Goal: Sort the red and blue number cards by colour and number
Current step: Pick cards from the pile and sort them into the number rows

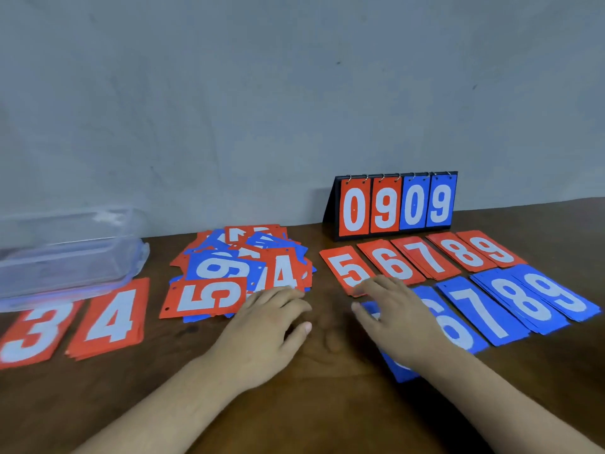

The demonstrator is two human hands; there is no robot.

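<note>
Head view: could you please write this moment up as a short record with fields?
Unsorted pile: red and blue cards mixed, centre
Left side: red 3, red 4 stacks
Red row: 5 to 9, right
Blue row: 7, 8, 9 readable, nearer cards partly hidden
Left hand: fingers relaxed at the pile's near edge
Right hand: fingers spread over a blue card
Scoreboard: upright, reads 0909
Clear container: far left
</note>
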